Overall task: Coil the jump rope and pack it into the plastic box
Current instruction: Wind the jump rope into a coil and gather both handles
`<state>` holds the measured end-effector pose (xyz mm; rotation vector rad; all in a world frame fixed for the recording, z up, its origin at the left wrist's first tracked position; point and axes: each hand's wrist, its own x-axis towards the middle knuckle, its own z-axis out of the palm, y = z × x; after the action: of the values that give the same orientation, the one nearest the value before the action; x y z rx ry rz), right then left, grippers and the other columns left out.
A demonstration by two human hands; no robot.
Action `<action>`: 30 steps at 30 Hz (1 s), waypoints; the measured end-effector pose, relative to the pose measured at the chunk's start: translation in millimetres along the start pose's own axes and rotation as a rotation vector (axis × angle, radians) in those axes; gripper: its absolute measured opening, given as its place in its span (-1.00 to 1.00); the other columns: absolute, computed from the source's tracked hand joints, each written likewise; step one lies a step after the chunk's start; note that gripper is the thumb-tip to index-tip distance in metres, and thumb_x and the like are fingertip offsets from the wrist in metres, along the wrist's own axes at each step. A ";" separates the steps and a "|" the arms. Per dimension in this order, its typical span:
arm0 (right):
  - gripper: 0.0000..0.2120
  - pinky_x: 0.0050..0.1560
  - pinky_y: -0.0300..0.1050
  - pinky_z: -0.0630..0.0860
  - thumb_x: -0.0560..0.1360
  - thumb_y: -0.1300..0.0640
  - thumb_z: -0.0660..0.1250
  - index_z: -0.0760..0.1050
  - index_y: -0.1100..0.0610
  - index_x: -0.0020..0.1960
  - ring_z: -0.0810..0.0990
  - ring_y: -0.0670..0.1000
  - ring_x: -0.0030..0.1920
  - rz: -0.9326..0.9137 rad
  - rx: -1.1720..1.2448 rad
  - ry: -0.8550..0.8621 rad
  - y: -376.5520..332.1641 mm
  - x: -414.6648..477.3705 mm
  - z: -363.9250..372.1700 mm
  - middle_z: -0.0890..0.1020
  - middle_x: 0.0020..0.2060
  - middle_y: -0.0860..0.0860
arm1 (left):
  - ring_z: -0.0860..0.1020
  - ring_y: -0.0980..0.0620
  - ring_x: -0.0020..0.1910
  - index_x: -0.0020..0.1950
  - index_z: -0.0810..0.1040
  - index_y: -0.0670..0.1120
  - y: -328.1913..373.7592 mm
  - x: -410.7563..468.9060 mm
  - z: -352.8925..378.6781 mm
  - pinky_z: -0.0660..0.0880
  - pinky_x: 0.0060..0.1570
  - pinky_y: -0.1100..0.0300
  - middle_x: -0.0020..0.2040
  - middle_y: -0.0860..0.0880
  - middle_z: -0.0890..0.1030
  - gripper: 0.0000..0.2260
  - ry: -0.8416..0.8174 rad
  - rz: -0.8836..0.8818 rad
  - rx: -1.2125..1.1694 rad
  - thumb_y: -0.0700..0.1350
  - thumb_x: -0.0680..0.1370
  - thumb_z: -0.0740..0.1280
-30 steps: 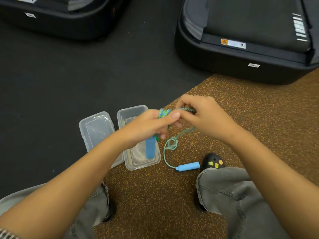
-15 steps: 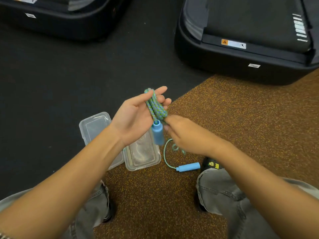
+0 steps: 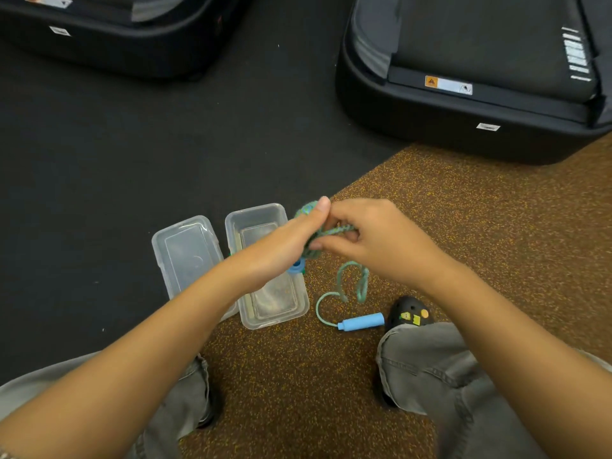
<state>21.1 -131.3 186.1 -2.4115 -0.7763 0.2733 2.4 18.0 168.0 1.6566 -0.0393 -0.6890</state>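
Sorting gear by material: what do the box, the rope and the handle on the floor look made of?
Box: clear, glossy plastic; the floor shows through it.
Rope: seemingly braided cord, matte, green-blue flecked, hanging limp in loops.
Handle: smooth, matte light-blue; foam or plastic, cannot tell.

The floor is in two parts: black rubber flooring (image 3: 116, 154) fills the left and upper area, and brown rubber flooring flecked with yellow (image 3: 463, 226) covers the right and lower area, the two meeting along a diagonal seam. A black treadmill base (image 3: 463, 127) with small white labels stands at upper right, and a second black machine base (image 3: 109, 51) at upper left.
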 end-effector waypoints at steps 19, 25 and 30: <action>-0.79 -0.24 0.04 0.40 0.58 0.05 0.10 0.39 0.13 -0.13 0.46 0.05 -0.29 0.078 0.022 -0.056 13.1 3.0 13.3 0.47 -0.34 0.00 | 0.51 0.02 -0.24 -0.06 0.50 -0.15 13.0 -3.5 -24.9 0.47 -0.04 0.18 -0.41 0.01 0.45 -0.68 -0.080 0.110 -1.023 0.06 0.49 0.10; -0.85 -0.13 0.01 0.42 0.56 0.05 0.14 0.40 0.12 -0.02 0.53 0.12 -0.08 -0.011 -0.049 -0.195 4.0 -1.7 24.2 0.55 -0.14 0.07 | 0.46 -0.06 0.02 0.19 0.41 -0.19 8.4 1.8 -21.7 0.37 0.10 0.09 -0.24 -0.05 0.53 -0.60 0.091 0.080 -0.814 0.06 0.53 0.09; -0.80 -0.12 0.09 0.47 0.54 0.00 0.16 0.43 0.13 -0.04 0.53 0.08 -0.13 -0.054 -0.033 -0.140 1.7 -2.9 17.9 0.54 -0.20 0.01 | 0.49 -0.04 0.01 0.04 0.50 -0.03 0.8 5.2 -9.7 0.38 0.14 0.10 -0.13 -0.08 0.54 -0.70 0.214 0.011 -0.355 0.14 0.50 0.16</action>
<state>13.2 -125.7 170.7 -2.4179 -0.9136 0.4140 11.4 24.3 167.0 1.3772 0.2154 -0.4747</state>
